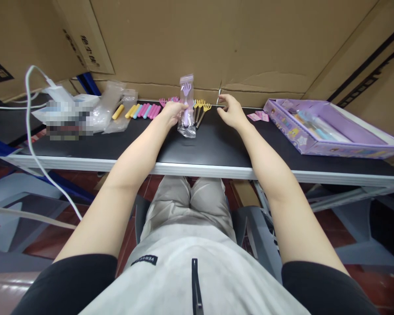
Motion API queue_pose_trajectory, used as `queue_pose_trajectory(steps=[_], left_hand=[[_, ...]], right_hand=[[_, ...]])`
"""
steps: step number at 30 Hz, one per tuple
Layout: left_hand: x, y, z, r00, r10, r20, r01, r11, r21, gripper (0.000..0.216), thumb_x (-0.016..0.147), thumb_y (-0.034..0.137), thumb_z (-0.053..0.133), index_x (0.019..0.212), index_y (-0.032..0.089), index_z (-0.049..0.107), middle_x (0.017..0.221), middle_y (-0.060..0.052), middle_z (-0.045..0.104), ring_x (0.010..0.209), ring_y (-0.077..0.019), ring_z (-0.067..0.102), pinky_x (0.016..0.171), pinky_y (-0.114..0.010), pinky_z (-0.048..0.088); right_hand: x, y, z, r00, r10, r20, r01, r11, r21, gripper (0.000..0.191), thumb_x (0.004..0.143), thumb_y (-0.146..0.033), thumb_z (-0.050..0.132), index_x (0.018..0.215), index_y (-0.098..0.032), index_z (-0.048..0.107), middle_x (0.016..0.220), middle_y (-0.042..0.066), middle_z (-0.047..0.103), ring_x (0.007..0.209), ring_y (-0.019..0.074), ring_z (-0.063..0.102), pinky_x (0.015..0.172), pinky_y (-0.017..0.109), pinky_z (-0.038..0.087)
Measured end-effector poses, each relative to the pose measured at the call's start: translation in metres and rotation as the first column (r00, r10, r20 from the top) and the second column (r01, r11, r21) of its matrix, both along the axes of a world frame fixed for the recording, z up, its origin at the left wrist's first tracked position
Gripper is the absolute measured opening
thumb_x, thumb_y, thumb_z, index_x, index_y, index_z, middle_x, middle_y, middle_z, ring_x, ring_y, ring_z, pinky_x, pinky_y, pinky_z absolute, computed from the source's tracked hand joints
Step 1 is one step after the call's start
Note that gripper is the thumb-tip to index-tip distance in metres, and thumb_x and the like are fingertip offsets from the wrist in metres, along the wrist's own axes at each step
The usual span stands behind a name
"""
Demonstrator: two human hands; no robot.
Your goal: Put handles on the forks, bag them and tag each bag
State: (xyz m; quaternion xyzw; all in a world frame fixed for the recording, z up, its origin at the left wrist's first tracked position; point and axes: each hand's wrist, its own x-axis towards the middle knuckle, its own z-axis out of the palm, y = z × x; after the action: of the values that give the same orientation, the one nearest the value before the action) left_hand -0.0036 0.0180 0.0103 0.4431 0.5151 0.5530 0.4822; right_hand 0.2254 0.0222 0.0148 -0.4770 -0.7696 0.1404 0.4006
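Note:
My left hand [172,112] grips a clear plastic bag [187,107] that stands upright on the black table [216,144]; inside it is a purple hand-shaped stick. My right hand [230,111] hovers just right of the bag, its thumb and forefinger pinched on a small thin strip [218,94]. Behind the bag lie yellow hand-shaped sticks [202,107] and pink ones [169,100].
A row of yellow, blue and pink handles [141,110] lies left of the sticks, beside clear plastic bags [113,107]. A purple box [325,129] sits at the right, small pink cards [259,116] next to it. Cardboard [197,43] walls the back. A white cable [33,131] hangs left.

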Motion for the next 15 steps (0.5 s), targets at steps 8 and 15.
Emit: queue_pose_trajectory(steps=[8, 15], left_hand=[[0.005, -0.008, 0.001, 0.993, -0.011, 0.118, 0.017, 0.999, -0.052, 0.033, 0.069, -0.01, 0.058, 0.088, 0.016, 0.062, 0.089, -0.012, 0.077, 0.111, -0.0269, 0.079, 0.107, -0.039, 0.063], [0.011, -0.012, 0.0, 0.97, 0.043, 0.237, -0.026, 0.997, -0.075, 0.037, 0.063, -0.015, 0.054, 0.081, 0.017, 0.059, 0.069, -0.004, 0.066, 0.089, -0.0228, 0.078, 0.096, -0.036, 0.066]], right_hand=[[-0.002, 0.011, -0.011, 0.996, 0.045, 0.073, -0.049, 0.997, 0.059, 0.051, 0.092, -0.016, 0.07, 0.143, -0.016, 0.068, 0.142, 0.017, 0.069, 0.113, 0.0284, 0.073, 0.108, 0.046, 0.058], [-0.012, 0.017, -0.017, 0.963, 0.105, 0.249, -0.149, 0.975, 0.167, 0.041, 0.104, -0.04, 0.059, 0.136, -0.017, 0.072, 0.129, 0.018, 0.075, 0.114, 0.0327, 0.072, 0.109, 0.055, 0.058]])
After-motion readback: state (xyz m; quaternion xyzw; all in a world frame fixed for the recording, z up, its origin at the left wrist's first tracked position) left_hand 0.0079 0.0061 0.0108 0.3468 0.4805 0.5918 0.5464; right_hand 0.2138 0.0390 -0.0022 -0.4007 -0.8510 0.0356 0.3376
